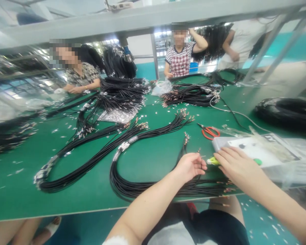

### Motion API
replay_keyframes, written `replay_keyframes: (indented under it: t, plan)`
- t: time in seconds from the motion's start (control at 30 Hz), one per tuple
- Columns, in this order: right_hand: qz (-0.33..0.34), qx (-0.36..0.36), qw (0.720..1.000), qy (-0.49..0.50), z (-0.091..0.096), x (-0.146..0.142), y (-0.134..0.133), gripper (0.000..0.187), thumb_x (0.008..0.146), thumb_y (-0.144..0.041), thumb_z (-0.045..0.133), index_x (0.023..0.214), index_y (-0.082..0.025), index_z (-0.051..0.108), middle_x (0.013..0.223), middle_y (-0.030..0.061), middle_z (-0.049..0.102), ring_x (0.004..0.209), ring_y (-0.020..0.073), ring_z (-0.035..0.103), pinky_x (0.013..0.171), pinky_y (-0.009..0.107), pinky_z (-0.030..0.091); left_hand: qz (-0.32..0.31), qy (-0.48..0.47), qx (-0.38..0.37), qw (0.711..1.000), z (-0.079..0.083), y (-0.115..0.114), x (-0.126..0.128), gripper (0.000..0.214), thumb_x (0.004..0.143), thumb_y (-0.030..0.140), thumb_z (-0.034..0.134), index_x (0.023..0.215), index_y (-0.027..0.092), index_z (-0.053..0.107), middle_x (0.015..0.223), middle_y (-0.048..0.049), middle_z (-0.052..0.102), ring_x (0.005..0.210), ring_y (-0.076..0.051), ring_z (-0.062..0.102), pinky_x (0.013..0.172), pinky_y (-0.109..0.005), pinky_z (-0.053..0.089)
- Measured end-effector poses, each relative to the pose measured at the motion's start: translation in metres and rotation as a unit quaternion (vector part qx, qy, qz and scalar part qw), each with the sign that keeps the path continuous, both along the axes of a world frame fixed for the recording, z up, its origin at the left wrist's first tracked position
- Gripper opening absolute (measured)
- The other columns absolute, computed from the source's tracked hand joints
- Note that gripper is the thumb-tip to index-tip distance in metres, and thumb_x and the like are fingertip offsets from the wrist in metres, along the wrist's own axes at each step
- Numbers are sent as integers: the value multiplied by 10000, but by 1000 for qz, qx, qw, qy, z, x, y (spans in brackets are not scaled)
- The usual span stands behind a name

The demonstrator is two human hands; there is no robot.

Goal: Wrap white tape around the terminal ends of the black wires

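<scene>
My left hand (192, 166) is closed, fingertips pinched around what looks like a thin black cable, whose copper-coloured end shows just above the fingers. Just to its right, my right hand (232, 163) grips a small yellow-green tool (213, 161); its working end points at the left hand and its kind is not clear. Beneath my left forearm runs a curved bundle of black cables (114, 173), bound with pale labels or wrap and ending in copper-coloured tips. A few loose cable ends (185, 139) stick out behind the left hand.
Orange-handled scissors (211, 132) lie beside a white box (257, 149) with a green button. Another cable bundle (66, 180) curves at left. Cable piles (124, 92) and a large black coil (288, 114) rest on the green table (91, 200). People (180, 58) sit across.
</scene>
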State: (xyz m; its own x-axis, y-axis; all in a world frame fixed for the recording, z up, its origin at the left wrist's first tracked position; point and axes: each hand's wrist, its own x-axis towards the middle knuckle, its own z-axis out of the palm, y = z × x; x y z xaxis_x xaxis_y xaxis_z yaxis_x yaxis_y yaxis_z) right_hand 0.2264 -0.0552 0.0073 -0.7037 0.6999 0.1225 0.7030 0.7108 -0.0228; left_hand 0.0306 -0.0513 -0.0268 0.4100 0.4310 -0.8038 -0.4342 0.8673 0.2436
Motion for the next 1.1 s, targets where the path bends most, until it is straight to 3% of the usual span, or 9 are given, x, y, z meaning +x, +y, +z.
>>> replay_keyframes:
  t: [0.17, 0.3, 0.5, 0.77, 1.1]
  plan:
    - [34, -53, 998, -22, -2, 2, 14, 241, 874, -29, 465, 784, -144, 657, 772, 113, 662, 752, 265, 595, 802, 407, 439, -15, 8, -6, 1000, 2, -4, 6, 298, 915, 189, 499, 627, 123, 529, 576, -53, 615, 485, -136, 603, 477, -243, 516]
    - [53, -32, 998, -9, 0, -1, 19, 298, 861, -11, 473, 642, -177, 588, 641, 72, 568, 639, 232, 500, 724, 367, 406, -25, 13, -9, 1000, 2, -7, 9, 289, 894, 179, 513, 613, 113, 535, 569, -63, 613, 490, -146, 608, 496, -270, 538]
    - [50, -3, 999, 2, -1, -4, 18, 297, 792, 30, 499, 595, -184, 559, 610, 60, 527, 632, 232, 459, 742, 368, 395, -30, 16, 13, 999, 6, -10, 10, 276, 817, 272, 638, 611, 114, 547, 587, -64, 617, 517, -146, 604, 501, -271, 541]
    - [48, 1, 999, 5, -1, -5, 17, 277, 764, 35, 510, 601, -184, 560, 611, 52, 514, 637, 234, 458, 759, 377, 396, -43, 21, 58, 997, 6, -12, 10, 415, 620, 454, 795, 600, 127, 539, 583, -50, 604, 518, -134, 581, 472, -262, 533]
    - [27, -6, 999, -23, -4, -5, 12, 233, 801, -27, 530, 636, -183, 581, 648, 65, 557, 679, 255, 526, 796, 417, 432, -69, 82, 116, 988, 9, -14, 12, 560, 541, 640, 781, 615, 141, 539, 591, -35, 586, 537, -120, 552, 437, -232, 488]
